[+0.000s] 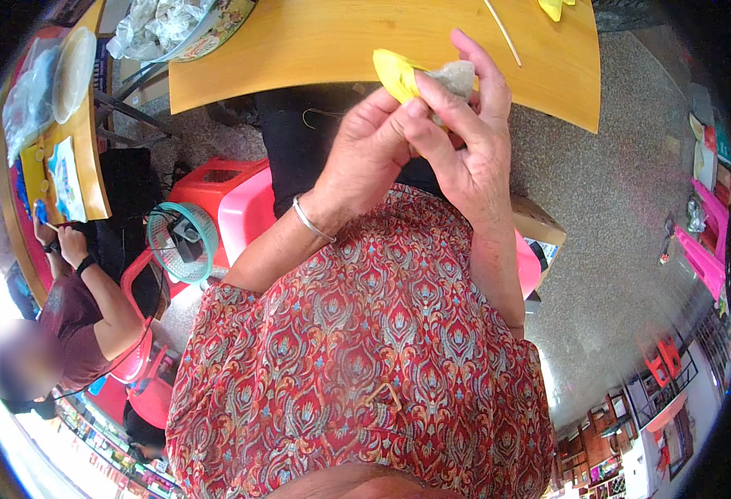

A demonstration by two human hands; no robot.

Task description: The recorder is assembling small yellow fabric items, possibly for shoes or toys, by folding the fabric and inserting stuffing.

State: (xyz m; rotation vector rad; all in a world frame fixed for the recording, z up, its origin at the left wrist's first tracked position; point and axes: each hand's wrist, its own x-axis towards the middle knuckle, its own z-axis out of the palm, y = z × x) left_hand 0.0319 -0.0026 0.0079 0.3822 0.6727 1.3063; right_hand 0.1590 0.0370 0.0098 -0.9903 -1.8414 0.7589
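My left hand (pixel 365 154) and my right hand (pixel 465 141) meet in front of my chest, just below the edge of a wooden table (pixel 299 50). Together they pinch a yellow wrapper (pixel 395 71) folded around a pale grey filling (pixel 457 76). My left thumb and fingers press the wrapper's lower edge, while my right fingers cup it from behind. A silver bangle (pixel 311 220) circles my left wrist. My lap is covered by red patterned cloth (pixel 357 349).
A thin stick (pixel 503 33) and another yellow piece (pixel 553 8) lie on the table. A plastic bag (pixel 158 29) sits at its far left. A second table (pixel 66 125) stands to the left, with a seated person (pixel 74 308) beside it. Red and pink stools (pixel 232 204) and a small fan (pixel 182 241) are nearby.
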